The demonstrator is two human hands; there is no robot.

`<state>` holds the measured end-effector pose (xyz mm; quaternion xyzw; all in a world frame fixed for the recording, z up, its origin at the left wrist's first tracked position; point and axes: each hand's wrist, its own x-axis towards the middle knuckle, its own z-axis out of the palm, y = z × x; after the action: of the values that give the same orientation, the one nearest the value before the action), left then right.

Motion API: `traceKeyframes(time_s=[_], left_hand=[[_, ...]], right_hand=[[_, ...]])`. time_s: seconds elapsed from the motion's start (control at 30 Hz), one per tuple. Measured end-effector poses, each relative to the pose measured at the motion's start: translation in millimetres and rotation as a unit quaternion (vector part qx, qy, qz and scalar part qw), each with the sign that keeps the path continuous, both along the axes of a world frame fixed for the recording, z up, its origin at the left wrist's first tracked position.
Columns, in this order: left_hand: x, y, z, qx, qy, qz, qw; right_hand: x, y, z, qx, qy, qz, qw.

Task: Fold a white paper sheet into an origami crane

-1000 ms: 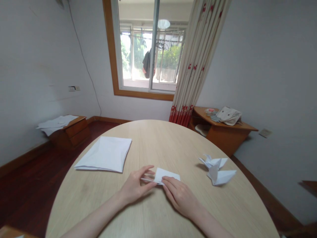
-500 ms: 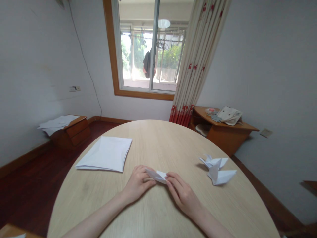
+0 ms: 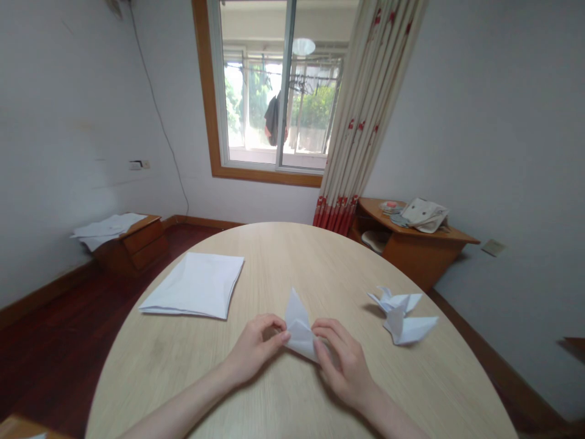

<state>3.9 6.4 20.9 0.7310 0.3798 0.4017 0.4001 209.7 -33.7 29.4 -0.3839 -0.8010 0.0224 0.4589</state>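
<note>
A folded piece of white paper (image 3: 299, 332) is held between my two hands above the middle of the round table. Its pointed tip stands up and away from me. My left hand (image 3: 256, 344) pinches the paper's left edge between thumb and fingers. On the opposite edge, my right hand (image 3: 340, 356) grips it with the thumb near me and the fingers behind. To the right lie two folded paper birds, one farther off (image 3: 393, 302) and one nearer (image 3: 409, 328), close together.
A stack of white paper sheets (image 3: 194, 285) lies on the left of the round wooden table (image 3: 292, 256). Beyond the table stand a low drawer cabinet (image 3: 144, 241) with papers at left and a corner desk (image 3: 411, 244) with a bag at right.
The folded paper has turned from lying nearly flat and sideways to showing its face, with a point up. My fingers have shifted to its two side edges.
</note>
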Motion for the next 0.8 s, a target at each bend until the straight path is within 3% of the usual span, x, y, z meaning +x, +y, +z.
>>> traceKeyframes(time_s=[0.27,0.47,0.63,0.8], left_hand=[[2,-4,4.9,-0.072,-0.09,0.0,0.993],[2,-7,8.6,-0.109,-0.136,0.006,0.985],[2,-4,4.4,-0.093,-0.088,0.004,0.992],[2,2,-4.8,-0.023,0.036,0.009,0.999]], right_hand=[[1,-1,8.6,-0.1,0.045,0.007,0.994],[1,-1,8.9,-0.231,0.116,0.022,0.966],[0,6,-2.3,-0.269,0.12,0.009,0.956],[0,16,-26.5,-0.273,0.033,-0.062,0.959]])
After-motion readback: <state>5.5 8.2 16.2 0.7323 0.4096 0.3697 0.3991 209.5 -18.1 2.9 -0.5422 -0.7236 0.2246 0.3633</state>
